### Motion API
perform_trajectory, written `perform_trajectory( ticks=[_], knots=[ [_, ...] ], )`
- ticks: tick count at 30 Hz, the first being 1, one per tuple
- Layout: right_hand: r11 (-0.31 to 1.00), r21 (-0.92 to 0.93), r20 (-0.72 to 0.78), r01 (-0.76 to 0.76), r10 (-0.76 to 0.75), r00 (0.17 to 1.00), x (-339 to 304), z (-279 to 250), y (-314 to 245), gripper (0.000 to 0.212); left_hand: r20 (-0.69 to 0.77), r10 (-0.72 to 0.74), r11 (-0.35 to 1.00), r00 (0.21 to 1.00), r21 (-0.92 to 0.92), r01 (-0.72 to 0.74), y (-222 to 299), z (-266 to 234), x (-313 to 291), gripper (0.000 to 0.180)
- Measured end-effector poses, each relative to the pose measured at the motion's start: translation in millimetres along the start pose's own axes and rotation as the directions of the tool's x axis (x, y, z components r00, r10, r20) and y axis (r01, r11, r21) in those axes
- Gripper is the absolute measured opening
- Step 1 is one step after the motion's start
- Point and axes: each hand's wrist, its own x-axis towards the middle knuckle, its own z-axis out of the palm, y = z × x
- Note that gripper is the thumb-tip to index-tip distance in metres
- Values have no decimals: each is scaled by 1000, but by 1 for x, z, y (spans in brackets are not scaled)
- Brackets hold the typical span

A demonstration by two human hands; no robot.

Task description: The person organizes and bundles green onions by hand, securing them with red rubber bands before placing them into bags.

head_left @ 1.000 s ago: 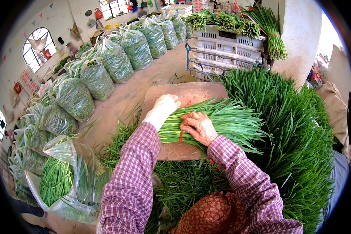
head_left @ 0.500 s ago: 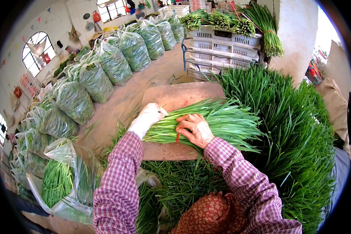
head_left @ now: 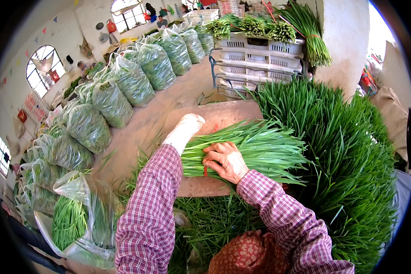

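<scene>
A thick bunch of garlic chives (head_left: 265, 148) lies across a brown board (head_left: 233, 109), its leaf tips pointing right. My right hand (head_left: 227, 160) is bare and rests on top of the bunch, fingers curled and pinching a red tie (head_left: 205, 171) that hangs at the near side. Another bit of red strip (head_left: 215, 129) shows at the far side. In a white glove, my left hand (head_left: 192, 123) is closed just beyond the stem end, above the board; what its fingers hold, if anything, is hidden.
Loose garlic chives (head_left: 342, 169) are heaped high on my right, with more leaves (head_left: 214, 219) below the board. An open plastic bag of chives (head_left: 71, 219) stands at the left, before a row of filled bags (head_left: 123, 80). Stacked white crates (head_left: 260, 59) carry tied bunches behind.
My left hand has left the stems and moved away from me and slightly right. The right hand stays at the red tie on the bunch. The head view has shifted slightly.
</scene>
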Motion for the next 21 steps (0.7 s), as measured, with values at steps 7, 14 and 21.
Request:
perform_trajectory(
  ticks=[7, 14, 21],
  knots=[
    [1000, 12, -2, 19, -19, 1000, -3, 4, 1, 13, 62, 14, 992, 998, -129, -6, -80, 61, 11, 25],
    [997, 66, -21, 40, -39, 999, 2, 8, -8, 13, 216, -76, 997, 973, 34, 70, -58, 33, 29, 34],
    [999, 30, -38, 26, -25, 999, -4, 2, 0, 12, 215, -400, 901, 891, 273, 338, 16, 34, 43, 28]
  ],
)
